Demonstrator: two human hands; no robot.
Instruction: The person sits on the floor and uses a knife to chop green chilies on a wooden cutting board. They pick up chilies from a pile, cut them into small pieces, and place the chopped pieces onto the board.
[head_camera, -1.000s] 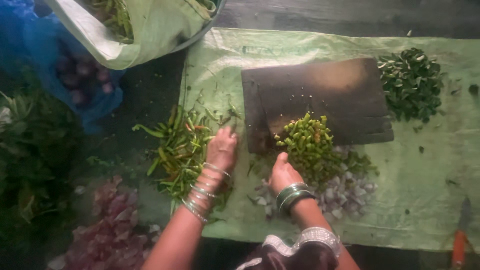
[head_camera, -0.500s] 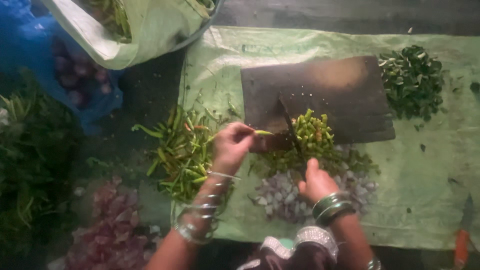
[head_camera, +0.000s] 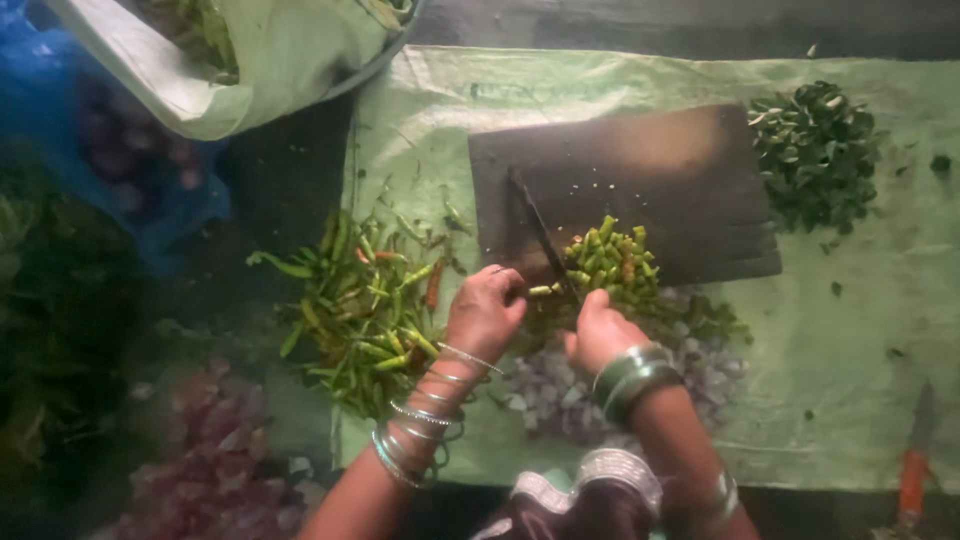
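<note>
Head view, looking down. Pale green sheet (head_camera: 880, 330) spread on dark floor carries the work; its left edge runs just beside a loose heap of whole green chillies (head_camera: 365, 310), a few red ones mixed in, which spills over that edge. Dark cutting board (head_camera: 640, 170) lies at sheet centre, nearer the far edge; board's far half is bare w/ a few seeds. Sheet's right half is mostly open, only small leaf scraps. Far right corner: pile of dark green leaves (head_camera: 815, 150), apart from the board. Near right corner: orange-handled tool (head_camera: 912, 470), blurred, kind unclear.

Left hand (head_camera: 485, 315): fingers curled shut, pinching a single green chilli (head_camera: 543, 291) at the board's near edge, chilli tip pointing to the blade. Bangles on wrist.

Right hand (head_camera: 600, 335): fist closed on handle of knife (head_camera: 540, 235); handle hidden in the hand, blade runs diagonally up-left across the board. Blade edge sits just beside the chilli; contact cannot be told.

Chopped chilli pieces (head_camera: 610, 262) heaped at board's near edge, right of the blade, spilling onto the sheet. Pale chopped bits (head_camera: 560, 385), kind unclear, lie on the sheet below both hands.

Off sheet: pale sack (head_camera: 270, 70) at far left, blue bag (head_camera: 150, 180) under it, purplish chopped pile (head_camera: 215, 470) near left.
</note>
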